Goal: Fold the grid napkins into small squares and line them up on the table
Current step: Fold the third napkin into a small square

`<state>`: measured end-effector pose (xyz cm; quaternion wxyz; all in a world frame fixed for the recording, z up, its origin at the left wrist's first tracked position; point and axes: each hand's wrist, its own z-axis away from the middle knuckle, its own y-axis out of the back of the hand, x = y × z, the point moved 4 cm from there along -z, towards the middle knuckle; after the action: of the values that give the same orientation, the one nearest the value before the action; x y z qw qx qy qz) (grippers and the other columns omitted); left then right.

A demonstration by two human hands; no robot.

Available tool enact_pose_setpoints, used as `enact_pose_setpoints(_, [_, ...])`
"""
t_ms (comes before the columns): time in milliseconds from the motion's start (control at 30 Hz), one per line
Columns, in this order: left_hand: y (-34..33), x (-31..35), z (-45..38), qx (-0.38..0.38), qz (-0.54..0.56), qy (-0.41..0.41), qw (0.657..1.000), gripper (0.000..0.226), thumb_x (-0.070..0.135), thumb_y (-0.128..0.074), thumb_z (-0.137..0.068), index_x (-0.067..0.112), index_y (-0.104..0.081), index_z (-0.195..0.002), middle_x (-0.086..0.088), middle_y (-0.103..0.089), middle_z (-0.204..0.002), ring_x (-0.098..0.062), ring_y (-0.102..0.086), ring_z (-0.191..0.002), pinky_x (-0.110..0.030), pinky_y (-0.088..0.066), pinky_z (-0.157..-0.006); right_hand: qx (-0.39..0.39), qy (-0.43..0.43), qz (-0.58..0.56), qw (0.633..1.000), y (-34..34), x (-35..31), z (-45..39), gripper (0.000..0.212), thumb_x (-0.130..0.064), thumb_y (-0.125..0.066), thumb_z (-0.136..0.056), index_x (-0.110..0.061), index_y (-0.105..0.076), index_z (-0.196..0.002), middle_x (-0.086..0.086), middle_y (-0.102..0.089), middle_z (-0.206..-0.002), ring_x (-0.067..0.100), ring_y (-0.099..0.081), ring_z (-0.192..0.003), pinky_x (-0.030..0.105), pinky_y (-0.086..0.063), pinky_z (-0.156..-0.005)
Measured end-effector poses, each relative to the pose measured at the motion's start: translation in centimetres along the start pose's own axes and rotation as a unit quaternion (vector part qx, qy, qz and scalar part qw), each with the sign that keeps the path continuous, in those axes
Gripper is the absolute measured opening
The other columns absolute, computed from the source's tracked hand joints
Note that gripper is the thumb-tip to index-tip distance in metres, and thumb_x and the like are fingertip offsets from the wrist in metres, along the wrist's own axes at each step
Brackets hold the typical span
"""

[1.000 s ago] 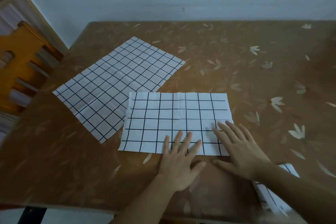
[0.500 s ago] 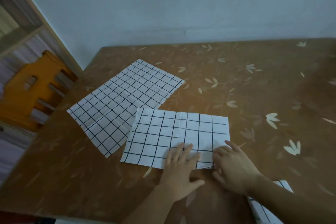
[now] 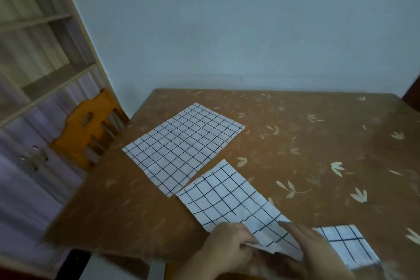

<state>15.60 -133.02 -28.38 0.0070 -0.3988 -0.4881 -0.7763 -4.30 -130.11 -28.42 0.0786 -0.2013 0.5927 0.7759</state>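
A brown table (image 3: pixel 318 166) with a glossy, leaf-patterned top is bearing three white napkins printed with black grid lines. The folded napkin (image 3: pixel 229 200), a long creased rectangle, is lying near the front edge with its long axis running from the far left toward the near right. The left hand (image 3: pixel 229 248) is pinching its near end, lifting that edge slightly off the table; the right hand (image 3: pixel 311 250) is resting on the same end, though whether its fingers are gripping the cloth cannot be told. An open napkin (image 3: pixel 184 145) is lying flat just beyond, its corner nearly touching. A third napkin (image 3: pixel 345 245) is showing beside the right hand. An orange wooden chair (image 3: pixel 91 129) is standing at the table's left.
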Motion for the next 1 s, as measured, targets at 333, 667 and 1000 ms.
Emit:
enact_pose_setpoints(333, [3.5, -4.6, 11.5, 0.156, 0.159, 0.187, 0.957, 0.039, 0.042, -0.059, -0.093, 0.011, -0.057, -0.07, 0.002, -0.046, -0.06, -0.013, -0.043, -0.053, -0.029, -0.033, -0.053, -0.006, -0.095, -0.152, 0.984, 0.7, -4.5, 4.8, 0.06, -0.07, -0.062, -0.072, -0.013, -0.057, -0.057, -0.003, -0.048, -0.047, 0.012, -0.041, -0.042, 0.027, -0.032, -0.044])
enact_pose_setpoints(667, [3.7, -4.6, 10.0, 0.2, 0.343, 0.235, 0.887, 0.033, 0.044, -0.057, -0.093, 0.013, -0.068, -0.096, -0.006, -0.07, -0.09, -0.02, -0.066, -0.082, -0.041, -0.056, -0.075, -0.053, -0.187, -0.458, 0.867, -1.3, -4.9, 5.6, 0.018, -0.006, -0.074, -0.08, -0.014, -0.067, -0.095, 0.002, -0.072, -0.095, 0.011, -0.068, -0.08, 0.014, -0.052, -0.054])
enact_pose_setpoints(1000, [12.5, 1.8, 2.6, 0.285, 0.365, 0.169, 0.87, 0.022, 0.04, -0.057, -0.094, 0.024, -0.072, -0.096, 0.006, -0.076, -0.094, -0.014, -0.071, -0.091, -0.036, -0.057, -0.08, -0.031, -0.118, -0.417, 0.901, 4.5, -1.8, 0.0, 0.016, -0.023, -0.066, -0.089, -0.01, -0.072, -0.097, 0.005, -0.074, -0.081, 0.013, -0.067, -0.062, 0.02, -0.048, -0.051])
